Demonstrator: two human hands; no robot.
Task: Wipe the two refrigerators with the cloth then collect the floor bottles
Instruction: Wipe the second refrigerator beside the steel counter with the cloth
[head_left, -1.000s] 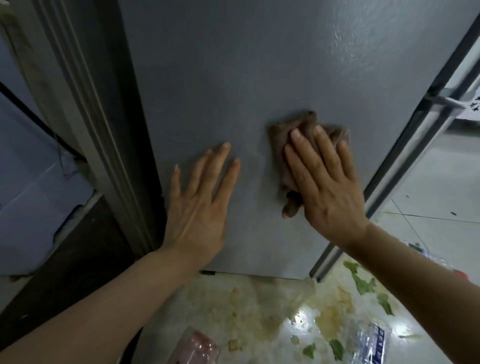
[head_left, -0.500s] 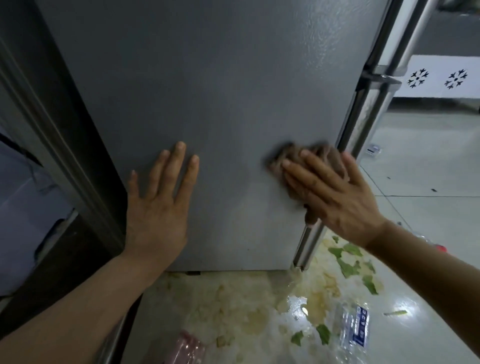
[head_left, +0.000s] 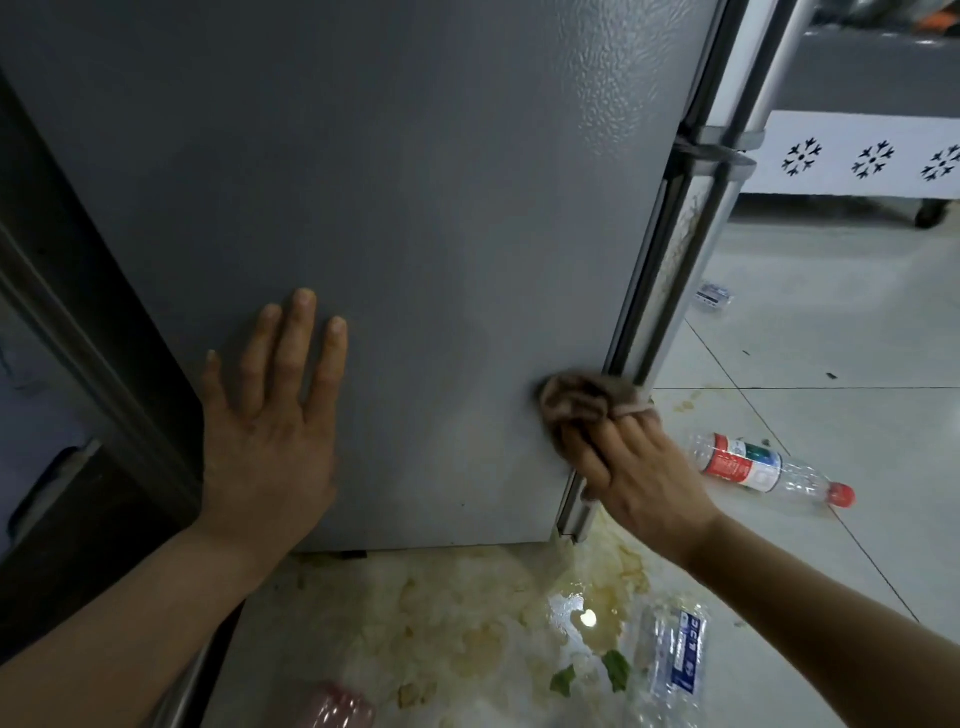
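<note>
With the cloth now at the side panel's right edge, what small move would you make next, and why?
Probably drag the cloth back left along a lower strip. The right hand presses it at the right edge of the grey refrigerator side, near the bottom; the left hand lies flat on the panel. The floor bottles can wait.
</note>
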